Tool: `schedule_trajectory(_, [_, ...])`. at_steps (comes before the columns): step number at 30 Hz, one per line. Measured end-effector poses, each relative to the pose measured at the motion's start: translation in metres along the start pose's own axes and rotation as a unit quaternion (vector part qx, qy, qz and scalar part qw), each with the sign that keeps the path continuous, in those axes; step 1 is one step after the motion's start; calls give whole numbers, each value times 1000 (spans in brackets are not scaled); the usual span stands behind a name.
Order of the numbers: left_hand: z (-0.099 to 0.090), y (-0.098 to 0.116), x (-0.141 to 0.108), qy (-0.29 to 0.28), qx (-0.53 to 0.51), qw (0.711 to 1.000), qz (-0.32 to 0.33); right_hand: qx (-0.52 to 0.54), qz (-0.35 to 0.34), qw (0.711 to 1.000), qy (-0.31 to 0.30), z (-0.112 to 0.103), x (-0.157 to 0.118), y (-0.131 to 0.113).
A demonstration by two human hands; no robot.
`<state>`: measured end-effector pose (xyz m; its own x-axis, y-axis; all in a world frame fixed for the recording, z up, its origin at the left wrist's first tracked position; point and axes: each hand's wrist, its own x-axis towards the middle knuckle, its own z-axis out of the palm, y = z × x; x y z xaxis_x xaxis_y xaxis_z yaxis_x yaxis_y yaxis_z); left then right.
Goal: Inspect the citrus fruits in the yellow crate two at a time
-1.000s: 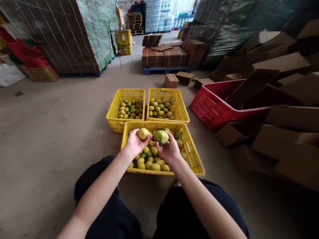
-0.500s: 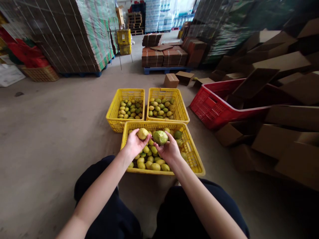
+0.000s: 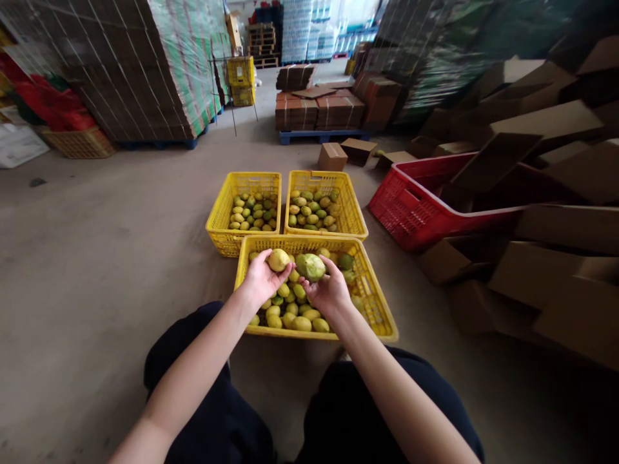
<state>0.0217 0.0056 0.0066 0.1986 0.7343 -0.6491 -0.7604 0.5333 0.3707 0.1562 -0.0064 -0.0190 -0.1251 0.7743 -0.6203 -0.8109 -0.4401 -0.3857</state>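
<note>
- So the left hand is palm up with a smallish yellow fruit in it, thumb on one side and fingers curled round the other.
- Right hand has a bigger, lumpy green fruit, also gripped between thumb and fingers.
- Both fruits are up side by side over the near crate, yellow on the left, green on the right. Left fingertips are right by the green one, can't really tell if they touch it.
- That near crate is yellow plastic, sitting just in front of the person's knees, with a bunch of loose fruit in the bottom, mostly yellow with some green mixed in.
- Just beyond it are two more yellow ones, a far left crate and a far right crate, both holding more of the same kind of fruit.
- Over on the right there's a red crate with cardboard sticking out of it, and a messy heap of boxes around it.
- Farther back, a small closed box is on the floor, near a blue pallet loaded with tied-up flat cardboard.
- Far left is a tall wrapped stack, with a woven basket beside it.
</note>
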Motion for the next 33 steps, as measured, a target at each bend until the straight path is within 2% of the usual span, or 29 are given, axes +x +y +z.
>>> schedule_trajectory(3, [1,0,-2,1,34,998,55,-6,-22,1000,-1,0,0,0])
schedule_trajectory(7, [0,0,-3,-33,112,978,171,-33,-77,997,1,1,0,-1])
schedule_trajectory(12, [-6,1,-2,-65,183,929,315,-96,-239,966,-16,0,-1,1])
schedule_trajectory(15, [-7,0,-5,-96,232,903,349,-181,-326,927,-31,-1,-5,4])
schedule_trajectory(19, [-4,-3,-13,-105,250,895,353,-279,-448,848,-45,2,-15,7])
schedule_trajectory(23, [-4,-3,-18,-101,267,878,384,-335,-530,778,-37,3,-18,9])
schedule_trajectory(25, [-6,-2,-16,-95,326,838,427,-357,-569,740,-29,0,-14,10])
schedule_trajectory(29, [-13,-1,-6,-89,484,689,531,-419,-645,638,-33,-8,-4,12])
schedule_trajectory(30, [-14,0,-4,-89,504,663,546,-430,-657,619,-38,-10,-2,12])
schedule_trajectory(31, [-16,0,-3,-88,514,647,556,-435,-665,605,-43,-12,-1,13])
schedule_trajectory(33, [-17,0,-1,-89,521,633,566,-434,-677,592,-57,-14,1,13])
